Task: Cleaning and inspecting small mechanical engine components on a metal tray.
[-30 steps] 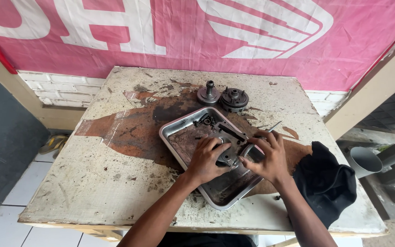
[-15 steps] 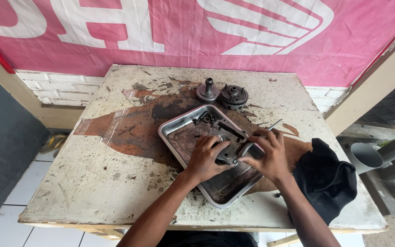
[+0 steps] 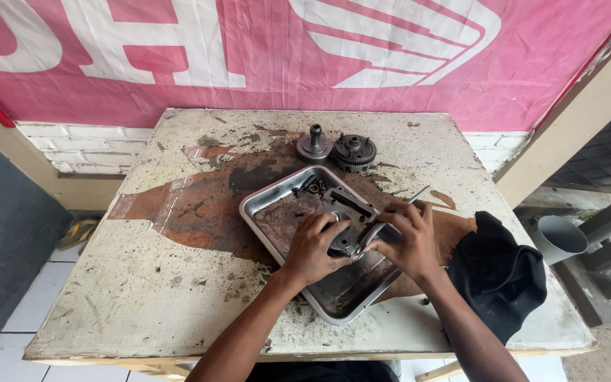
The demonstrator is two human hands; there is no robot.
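Little has moved since the earlier frame: both hands stay over the metal tray on the bench. The left hand and right hand have fingers clamped around a grey metal part between them.

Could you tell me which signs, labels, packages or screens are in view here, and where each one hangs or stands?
Banner: the only sign; a wide pink sheet with large white letters and a white emblem, hung on the wall behind the table, above white bricks.
No packages, labels or screens show.
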